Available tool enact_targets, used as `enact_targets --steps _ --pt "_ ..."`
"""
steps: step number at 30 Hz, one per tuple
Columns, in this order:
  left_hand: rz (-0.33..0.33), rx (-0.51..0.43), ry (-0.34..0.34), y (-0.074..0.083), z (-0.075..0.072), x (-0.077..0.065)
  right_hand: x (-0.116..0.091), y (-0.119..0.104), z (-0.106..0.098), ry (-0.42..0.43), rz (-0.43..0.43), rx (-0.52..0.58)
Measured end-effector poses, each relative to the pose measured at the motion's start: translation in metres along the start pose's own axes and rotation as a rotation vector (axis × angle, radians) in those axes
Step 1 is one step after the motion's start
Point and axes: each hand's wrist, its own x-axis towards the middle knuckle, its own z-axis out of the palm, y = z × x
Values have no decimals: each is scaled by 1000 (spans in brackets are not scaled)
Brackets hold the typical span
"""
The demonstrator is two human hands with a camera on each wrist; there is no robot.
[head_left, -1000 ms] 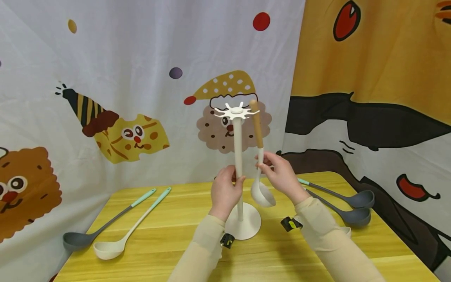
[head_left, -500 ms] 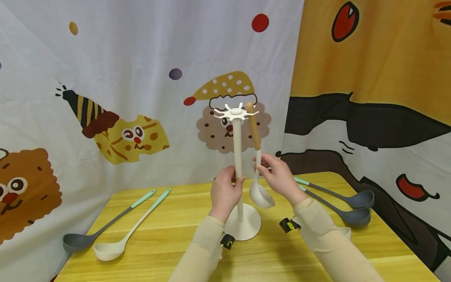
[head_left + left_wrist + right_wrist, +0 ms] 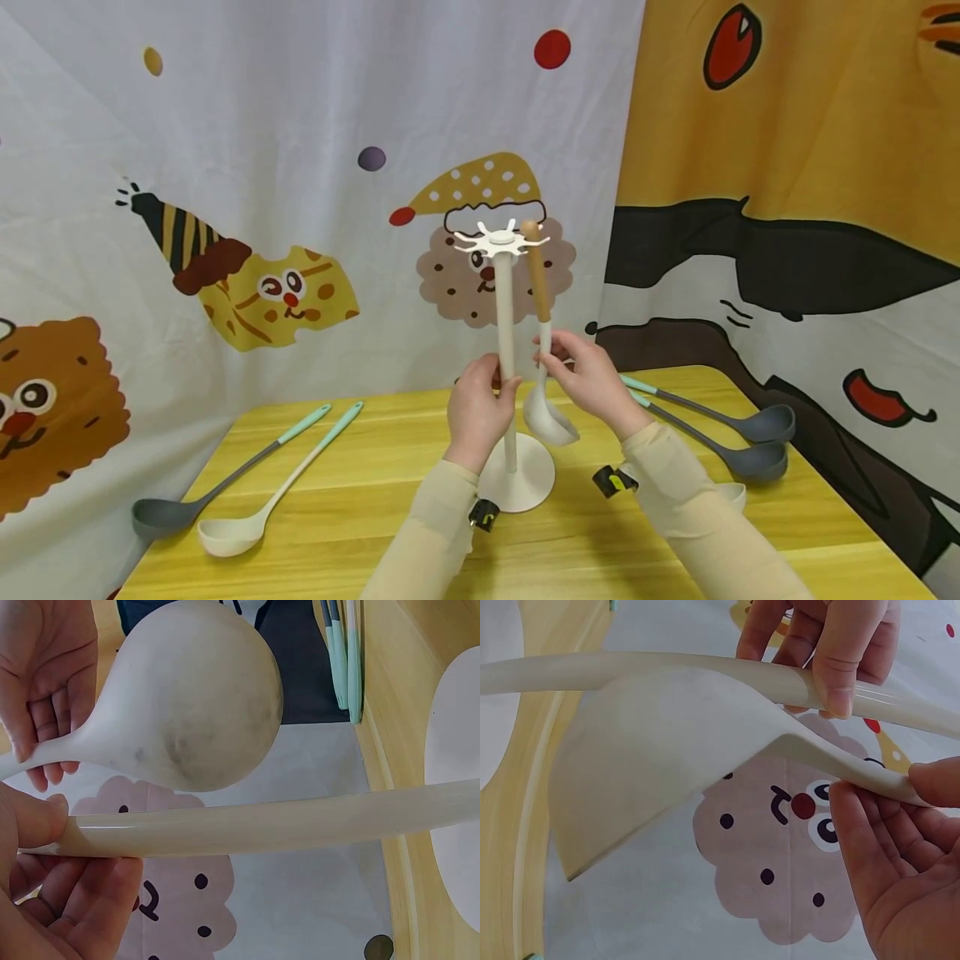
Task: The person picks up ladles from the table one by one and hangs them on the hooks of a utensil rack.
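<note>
Head view: from where I stand, the left hand (image 3: 478,410) grips the pole of the white rack (image 3: 505,308); the right hand (image 3: 588,371) pinches the wooden-handled ladle (image 3: 540,293), bowl down, just beside that pole, above the table (image 3: 337,483).

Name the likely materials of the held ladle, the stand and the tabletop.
Ladle handle: probably wood, smooth, going by its tan-brown colour.
Ladle bowl: silicone or plastic perhaps, matte, its pale surface showing only soft shading.
Stand: painted metal or plastic, mildly glossy; a light streak runs along its pole.
Tabletop: wood or wood-look laminate, smooth, with streaky yellow grain; can't tell which.
</note>
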Motion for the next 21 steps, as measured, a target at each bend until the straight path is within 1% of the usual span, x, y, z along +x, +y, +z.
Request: enact_targets --steps 8,17,21 --pt "-10 1 -6 0 0 0 -2 2 -2 -11 12 6" --pt "-10 -4 0 1 1 -1 -8 9 -8 -55 28 18" --pt "-13 -3 -3 0 1 -1 -10 13 -10 -77 28 0"
